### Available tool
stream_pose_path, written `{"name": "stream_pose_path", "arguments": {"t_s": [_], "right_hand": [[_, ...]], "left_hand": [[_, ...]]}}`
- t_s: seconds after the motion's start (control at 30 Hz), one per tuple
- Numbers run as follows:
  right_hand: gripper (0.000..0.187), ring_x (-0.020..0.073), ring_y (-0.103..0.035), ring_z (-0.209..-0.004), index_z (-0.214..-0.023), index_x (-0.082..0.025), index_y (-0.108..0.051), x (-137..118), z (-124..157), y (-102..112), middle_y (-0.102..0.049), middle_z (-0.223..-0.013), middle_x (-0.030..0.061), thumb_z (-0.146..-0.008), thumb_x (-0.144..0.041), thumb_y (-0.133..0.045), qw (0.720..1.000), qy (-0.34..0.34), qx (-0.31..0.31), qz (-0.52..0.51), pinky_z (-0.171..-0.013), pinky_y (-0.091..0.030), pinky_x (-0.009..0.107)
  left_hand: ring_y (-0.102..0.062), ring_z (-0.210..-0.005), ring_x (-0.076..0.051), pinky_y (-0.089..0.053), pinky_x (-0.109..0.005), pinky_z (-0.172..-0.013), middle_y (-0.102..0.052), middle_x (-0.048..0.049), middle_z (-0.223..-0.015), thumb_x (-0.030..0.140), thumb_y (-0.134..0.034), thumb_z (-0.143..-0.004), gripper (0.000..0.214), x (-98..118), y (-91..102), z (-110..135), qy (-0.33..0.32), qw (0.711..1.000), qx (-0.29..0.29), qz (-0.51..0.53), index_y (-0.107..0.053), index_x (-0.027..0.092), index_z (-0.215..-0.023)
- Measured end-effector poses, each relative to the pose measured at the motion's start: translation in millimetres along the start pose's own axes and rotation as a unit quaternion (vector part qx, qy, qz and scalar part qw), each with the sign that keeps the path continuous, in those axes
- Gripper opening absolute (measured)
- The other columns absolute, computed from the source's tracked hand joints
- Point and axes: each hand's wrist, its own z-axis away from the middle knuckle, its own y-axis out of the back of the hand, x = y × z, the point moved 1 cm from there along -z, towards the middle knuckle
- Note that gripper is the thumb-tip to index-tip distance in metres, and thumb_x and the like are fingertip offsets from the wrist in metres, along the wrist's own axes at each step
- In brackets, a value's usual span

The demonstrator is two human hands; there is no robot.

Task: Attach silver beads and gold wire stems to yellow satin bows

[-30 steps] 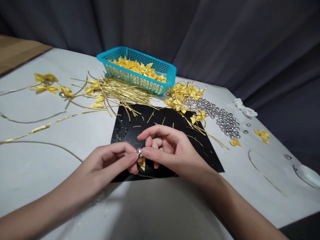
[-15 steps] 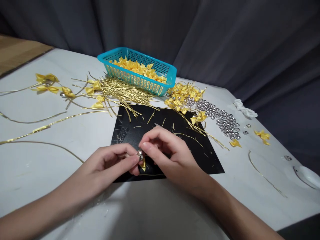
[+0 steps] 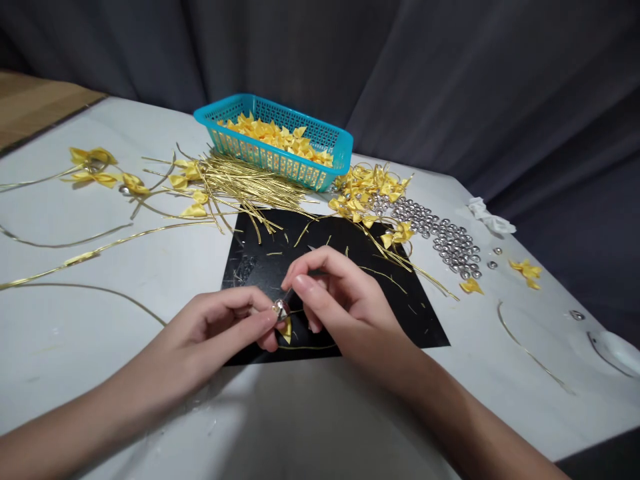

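Note:
A small shiny silver bell [image 3: 281,309] is pinched between the thumb and fingers of my left hand [image 3: 225,327]. Just below it hangs a yellow ribbon petal [image 3: 286,331], partly covered by the fingers. My right hand [image 3: 340,300] is curled close to the bell's right side, its thumb and index fingertips near each other. A thin strand seems to run between bell and fingertips, but what this hand holds is too small to make out. Thin gold cord [image 3: 310,347] passes beneath both hands. A dark pointed tip [image 3: 311,248] shows behind my right knuckles.
Both hands are over a black mat [image 3: 425,327] strewn with cord scraps. Behind it are a bundle of gold cords [image 3: 250,183] and a blue basket [image 3: 345,150] of yellow bows. Finished-looking yellow bows [image 3: 370,187] and silver bells [image 3: 455,247] lie right; a white dish [image 3: 613,353] is farther right.
My right thumb and fingers have drawn slightly back from the bell, showing more of it. My left hand keeps its hold, almost still.

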Motion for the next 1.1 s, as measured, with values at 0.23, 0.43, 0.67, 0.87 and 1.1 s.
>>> {"name": "stream_pose_path", "arguments": {"t_s": [0.23, 0.43, 0.67, 0.87, 1.1], "right_hand": [[0.012, 0.0013, -0.045, -0.045, -0.086, -0.021, -0.047, -1.0, 1.0, 5.5, -0.064, -0.083, -0.0022, -0.091, -0.031, -0.048, 0.996, 0.042, 0.030, -0.075, -0.045, -0.038, 0.017], [0.012, 0.0023, -0.047, -0.040, -0.084, -0.022, -0.042, -10.7, -2.5, 20.4, -0.065, -0.080, -0.0030, -0.091, -0.030, -0.046, 0.988, 0.079, 0.062, -0.118, -0.042, -0.040, 0.018], [0.021, 0.0013, -0.047, -0.037, -0.082, -0.020, -0.046, -29.0, -4.2, 48.3, -0.063, -0.072, -0.0050, -0.095, -0.018, -0.031, 0.962, 0.105, 0.139, -0.209, -0.040, -0.044, 0.016], [0.041, 0.0005, -0.037, -0.033, -0.073, -0.020, -0.052, -40.7, -4.4, 60.7, -0.055, -0.063, -0.0045, -0.097, -0.016, -0.018, 0.940, 0.079, 0.225, -0.244, -0.036, -0.037, 0.018], [0.034, 0.0036, -0.027, -0.042, -0.073, -0.022, -0.054, -38.3, 0.2, 75.2, -0.047, -0.072, -0.0023, -0.094, -0.020, -0.028, 0.964, 0.108, 0.207, -0.130, -0.044, -0.031, 0.025]], "left_hand": [[-0.060, -0.061, -0.010, -0.046, -0.015, -0.055, -0.065, 0.0020, -0.062, 0.040, -0.051, -0.084, 0.029, 3.2, -0.6, -3.8, -0.022, 0.999, -0.001, -0.025, -0.063, 0.021, -0.065], [-0.063, -0.061, -0.009, -0.048, -0.013, -0.056, -0.067, 0.0026, -0.063, 0.035, -0.053, -0.084, 0.024, 1.9, -0.9, -1.8, -0.040, 0.999, 0.002, 0.000, -0.064, 0.022, -0.067], [-0.063, -0.060, -0.009, -0.049, -0.012, -0.055, -0.066, 0.0014, -0.062, 0.033, -0.051, -0.084, 0.025, 4.3, -1.8, -3.6, -0.043, 0.999, 0.000, -0.002, -0.063, 0.021, -0.066], [-0.063, -0.059, -0.008, -0.048, -0.011, -0.055, -0.066, 0.0018, -0.061, 0.031, -0.052, -0.083, 0.023, 3.9, -1.9, -4.4, -0.043, 0.999, 0.007, 0.004, -0.063, 0.021, -0.066], [-0.062, -0.059, -0.008, -0.048, -0.012, -0.054, -0.065, 0.0013, -0.061, 0.031, -0.053, -0.082, 0.023, 5.7, -2.7, -3.5, -0.026, 1.000, 0.001, 0.016, -0.063, 0.020, -0.064]]}}
